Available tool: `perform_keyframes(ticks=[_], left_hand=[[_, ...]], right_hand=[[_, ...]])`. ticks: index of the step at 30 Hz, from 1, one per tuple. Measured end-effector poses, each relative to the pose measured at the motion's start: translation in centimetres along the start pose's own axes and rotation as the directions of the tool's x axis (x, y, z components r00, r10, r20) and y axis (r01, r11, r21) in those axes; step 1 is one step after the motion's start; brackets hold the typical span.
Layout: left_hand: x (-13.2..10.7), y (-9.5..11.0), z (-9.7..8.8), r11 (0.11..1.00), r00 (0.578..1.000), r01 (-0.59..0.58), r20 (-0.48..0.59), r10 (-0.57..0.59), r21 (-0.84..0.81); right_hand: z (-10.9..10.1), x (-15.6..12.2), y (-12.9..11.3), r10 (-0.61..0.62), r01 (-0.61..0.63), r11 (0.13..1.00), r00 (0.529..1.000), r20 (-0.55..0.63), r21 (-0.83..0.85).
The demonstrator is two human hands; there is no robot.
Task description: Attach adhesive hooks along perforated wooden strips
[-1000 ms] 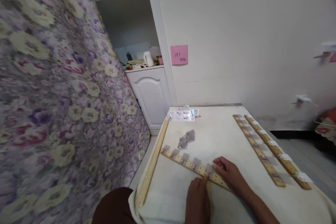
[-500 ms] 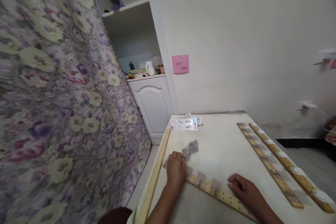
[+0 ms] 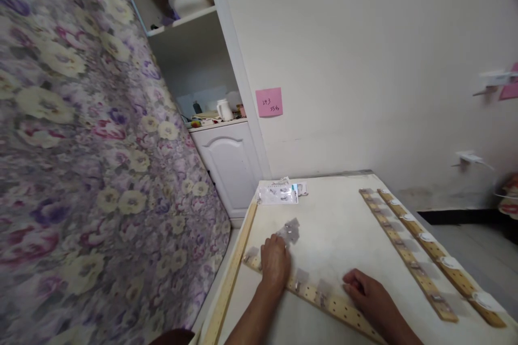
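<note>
My left hand rests over a perforated wooden strip lying slantwise across the near part of the table. Its fingers are bent, and their tips are hidden behind the hand. Just beyond them lies a small cluster of clear plastic pieces with shiny bits. Along the strip stand several clear pieces, one of them a clear plastic piece right of my left hand. My right hand hovers at the strip's right part, fingers curled towards the thumb; whatever they hold is too small to make out.
Two wooden strips with attached pieces lie at the right, one with clear pieces and one with white discs. A bare wooden strip runs along the left table edge. Clear packaging lies at the back; a floral curtain hangs left.
My left hand has moved right along the strip, uncovering more of its left end and covering a clear piece. My right hand has barely changed. The whole view has shifted slightly.
</note>
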State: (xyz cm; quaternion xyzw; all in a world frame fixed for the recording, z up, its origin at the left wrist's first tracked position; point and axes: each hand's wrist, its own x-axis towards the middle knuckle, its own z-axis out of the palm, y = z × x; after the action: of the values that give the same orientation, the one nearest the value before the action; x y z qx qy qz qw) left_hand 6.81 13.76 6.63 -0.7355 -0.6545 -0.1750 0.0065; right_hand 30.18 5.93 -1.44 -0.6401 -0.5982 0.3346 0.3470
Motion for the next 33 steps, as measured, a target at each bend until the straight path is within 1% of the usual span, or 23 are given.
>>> perform_keyframes(ticks=[3,7,10,13,16,18,21,24,27,30,33], left_hand=[[-0.9,2.2,0.4,0.993,0.998,-0.056,-0.001,0.056,-0.106],[-2.2,4.9,1.1,0.956,0.992,-0.123,0.007,0.130,-0.266],[-2.8,6.3,1.4,0.919,0.991,-0.126,0.003,0.137,-0.373],[-3.0,7.0,1.4,0.875,0.992,-0.112,0.004,0.129,-0.471],[-3.2,7.6,1.5,0.821,0.995,-0.071,0.021,0.100,-0.567],[-3.3,7.9,1.7,0.770,0.995,-0.025,0.061,0.082,-0.637],[-3.6,8.2,2.3,0.671,0.990,0.073,0.136,0.042,-0.738],[-3.7,8.5,2.7,0.566,0.980,0.166,0.200,-0.002,-0.808],[-3.7,8.9,2.9,0.480,0.967,0.224,0.256,0.002,-0.848],[-3.9,9.4,2.9,0.437,0.961,0.241,0.275,0.014,-0.866],[-4.3,9.8,2.8,0.443,0.963,0.233,0.270,0.021,-0.866]], right_hand=[[-0.1,0.0,0.0,-0.015,0.015,1.000,1.000,0.005,0.012],[-0.3,-0.2,-0.2,-0.034,0.034,0.999,0.999,-0.005,0.027],[-0.3,-0.3,-0.3,-0.047,0.048,0.998,0.999,-0.020,0.050],[-0.3,-0.3,-0.3,-0.059,0.061,0.995,0.998,-0.021,0.073],[-0.3,-0.3,-0.2,-0.054,0.058,0.992,0.998,-0.039,0.116],[-0.4,-0.4,-0.2,-0.042,0.052,0.985,0.997,-0.059,0.165],[-0.5,-0.4,-0.3,0.006,0.010,0.957,0.998,-0.055,0.289],[-0.6,-0.2,-0.7,0.048,-0.029,0.910,0.998,-0.036,0.413],[-0.8,0.0,-1.2,0.054,-0.031,0.885,0.998,-0.037,0.464],[-1.1,0.0,-1.7,0.041,-0.011,0.896,0.997,-0.058,0.444],[-1.4,-0.1,-2.0,0.032,-0.005,0.886,0.998,-0.051,0.464]])
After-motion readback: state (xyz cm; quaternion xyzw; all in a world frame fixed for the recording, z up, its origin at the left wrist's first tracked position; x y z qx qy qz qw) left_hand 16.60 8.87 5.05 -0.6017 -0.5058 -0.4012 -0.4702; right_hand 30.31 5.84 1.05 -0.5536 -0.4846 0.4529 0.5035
